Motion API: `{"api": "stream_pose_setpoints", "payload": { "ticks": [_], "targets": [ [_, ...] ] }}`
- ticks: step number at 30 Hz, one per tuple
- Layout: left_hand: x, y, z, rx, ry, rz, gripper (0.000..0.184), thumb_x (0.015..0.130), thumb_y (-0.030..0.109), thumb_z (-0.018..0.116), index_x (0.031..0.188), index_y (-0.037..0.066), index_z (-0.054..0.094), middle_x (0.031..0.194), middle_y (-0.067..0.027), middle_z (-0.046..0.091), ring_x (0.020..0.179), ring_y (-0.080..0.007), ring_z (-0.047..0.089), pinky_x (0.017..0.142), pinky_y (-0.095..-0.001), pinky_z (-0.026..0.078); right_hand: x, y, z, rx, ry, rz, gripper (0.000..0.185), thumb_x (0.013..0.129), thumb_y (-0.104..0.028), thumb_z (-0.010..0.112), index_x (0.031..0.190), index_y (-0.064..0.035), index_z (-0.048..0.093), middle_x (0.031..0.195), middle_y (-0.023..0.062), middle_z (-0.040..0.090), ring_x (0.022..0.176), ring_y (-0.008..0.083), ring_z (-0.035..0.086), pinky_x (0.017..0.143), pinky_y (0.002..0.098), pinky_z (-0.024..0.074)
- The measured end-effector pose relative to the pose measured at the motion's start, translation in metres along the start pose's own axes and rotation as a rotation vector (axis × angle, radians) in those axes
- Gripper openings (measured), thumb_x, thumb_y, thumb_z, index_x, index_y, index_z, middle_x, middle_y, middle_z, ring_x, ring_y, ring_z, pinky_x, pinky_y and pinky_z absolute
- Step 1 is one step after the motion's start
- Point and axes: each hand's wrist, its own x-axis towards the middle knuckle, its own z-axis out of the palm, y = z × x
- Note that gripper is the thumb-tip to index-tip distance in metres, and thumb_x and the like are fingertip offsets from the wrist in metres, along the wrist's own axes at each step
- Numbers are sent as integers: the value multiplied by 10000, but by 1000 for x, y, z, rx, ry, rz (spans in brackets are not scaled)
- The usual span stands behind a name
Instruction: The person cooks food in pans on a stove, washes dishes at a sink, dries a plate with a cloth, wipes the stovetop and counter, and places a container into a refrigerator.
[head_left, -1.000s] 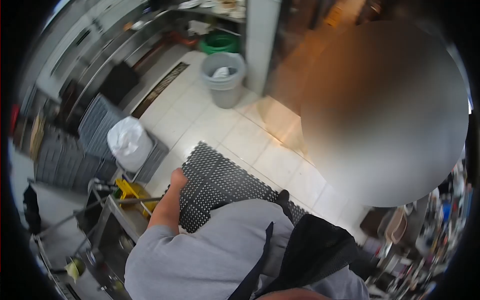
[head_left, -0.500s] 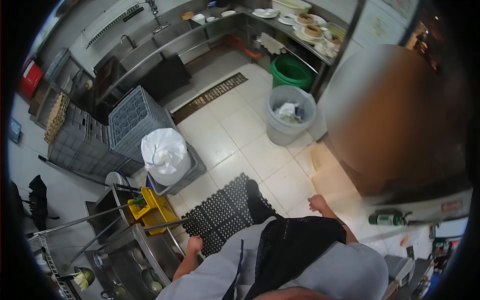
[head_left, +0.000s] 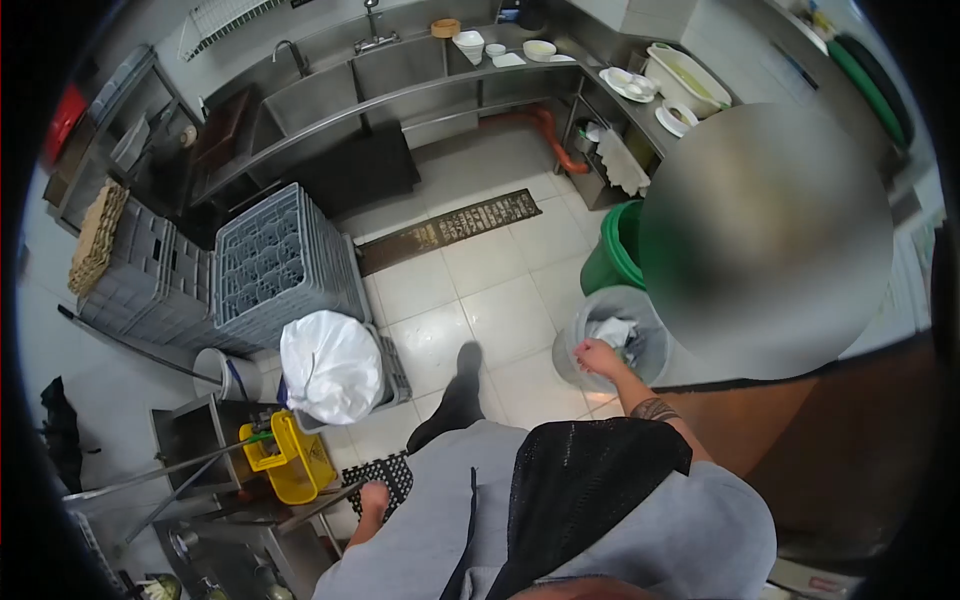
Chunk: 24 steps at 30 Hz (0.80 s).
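Observation:
My right hand (head_left: 598, 357), below a tattooed forearm, is in front of the grey waste bin (head_left: 655, 345) and overlaps its opening from this angle. Its fingers are curled, with nothing visible in them. White and dark rubbish (head_left: 612, 330) lies inside the bin. Low on my left side, my left hand (head_left: 374, 497) hangs as a loose fist near the black rubber mat (head_left: 392, 476) and the steel counter's edge. Nothing shows in it. A yellow mop bucket (head_left: 305, 465) stands to its left. Whether the right hand touches the bin I cannot tell.
Ahead, a steel sink counter (head_left: 400, 75) curves along the wall with dishes at its right end. Stacked grey dish racks (head_left: 262, 265) and a full white bag (head_left: 330, 365) stand to the left. A green bin (head_left: 605, 265) adjoins the grey one. A drain grate (head_left: 455, 230) crosses the tiled floor.
I have stepped forward across the tiles, and the mat has passed under me. The bins, sinks and racks are nearer. My right hand now overlaps the grey bin; both hands stay curled.

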Motion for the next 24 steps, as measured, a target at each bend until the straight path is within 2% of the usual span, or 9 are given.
{"api": "stream_pose_setpoints", "payload": {
  "ticks": [2,5,8,12,13,15,19,22,24],
  "targets": [
    [51,21,-19,-44,-78,38,118,762,113,594,770,36,682,852,-213,675,824,-394,670,720,-483,544,50,-11,-26,75,71,5,259,890,-257,603,890,-8,674,795,153,680,676,189,656,611,336,530],
    [150,48,-68,-590,378,-318,221,790,204,580,716,17,672,826,-228,688,787,-438,655,726,-506,534,133,65,-75,-200,197,-211,191,882,-233,622,925,-54,672,761,109,658,661,213,649,586,368,520],
    [308,26,-134,-339,4,-43,321,803,290,549,668,39,696,716,-222,672,735,-452,654,728,-514,537,121,45,-119,-1061,-31,-353,189,896,-219,616,851,-41,661,706,114,655,609,232,655,517,403,508],
    [535,46,-314,-177,51,124,361,836,299,536,808,-11,718,929,-260,687,840,-444,663,776,-521,537,126,62,-136,-315,116,188,173,887,-208,620,859,-41,657,712,110,654,623,250,650,532,401,501],
    [576,68,-369,-316,144,-60,388,843,325,547,787,-24,706,891,-259,685,833,-447,661,778,-524,534,133,58,-139,-221,150,278,166,891,-203,618,869,-44,655,713,105,650,621,244,646,530,394,498],
    [663,94,-441,-407,298,-35,384,839,337,570,772,-17,705,817,-277,663,821,-450,660,763,-523,532,152,49,-149,-120,178,385,152,898,-195,612,887,-48,650,714,95,644,618,232,638,525,379,491],
    [760,179,-574,-409,335,4,353,871,327,610,775,-1,698,703,-231,664,705,-374,678,684,-466,533,240,29,-179,-105,103,414,128,912,-178,601,924,-57,642,715,75,632,612,208,622,516,349,479],
    [807,230,-598,-904,267,34,233,940,193,642,786,18,643,616,-36,568,609,-99,504,597,-292,456,327,-2,-214,-159,18,346,113,922,-165,593,951,-64,635,717,60,622,608,189,609,509,327,469],
    [828,258,-599,-964,236,154,178,956,181,610,947,4,629,729,-44,609,665,-117,529,630,-322,463,391,-43,-253,-174,-7,268,105,929,-156,588,970,-69,630,717,49,616,605,177,601,504,312,463]
  ]
}}
